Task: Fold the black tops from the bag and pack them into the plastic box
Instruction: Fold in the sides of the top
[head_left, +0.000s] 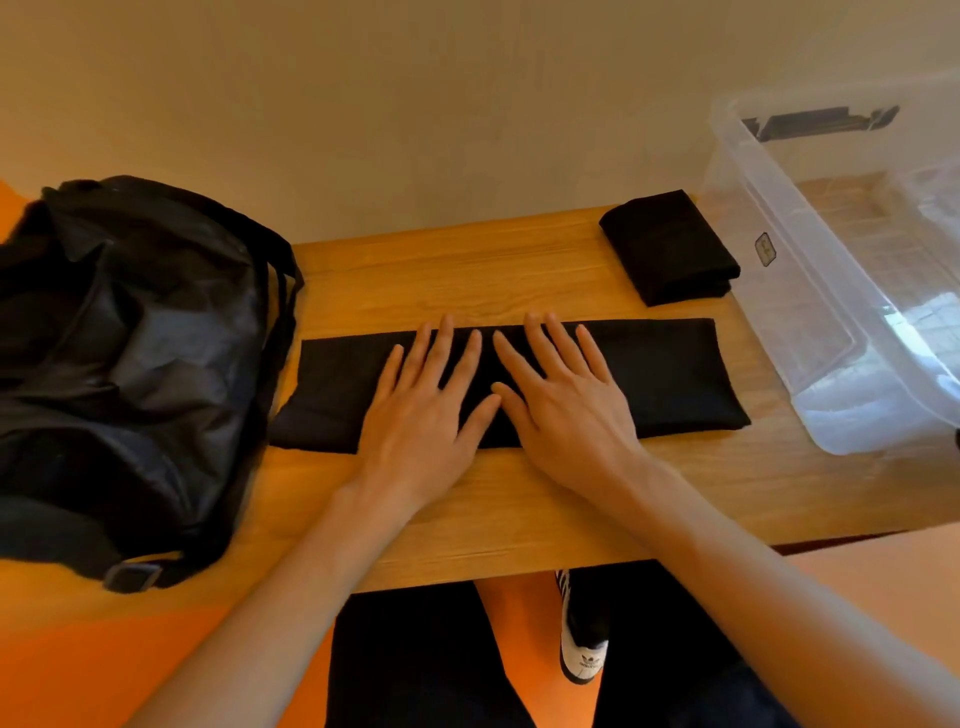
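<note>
Both hands lie flat, fingers straight and spread, gripping nothing. In the head view, the only one, the left hand and the right hand press side by side on the middle of a black top that is folded into a long strip across the wooden counter. The thumbs nearly meet over the cloth.

A second black top, already folded into a compact packet, sits on the far right of the counter, just beside the wall of the clear plastic box. The box stands at the right end and seems to hold no garment yet. The black bag slumps at the left end, its edge close to the strip's left end; whether more tops remain inside cannot be seen.

The likely step is smoothing the strip before folding its ends in. The risk is that the thin cloth slides on the smooth wood when one end is lifted, so the layers shift and the fold opens. The strip's left end is close to the bag, and lifting it could snag a strap. The folded packet is near the counter's far edge, and a careless sweep of the right arm toward the box might push it off.
</note>
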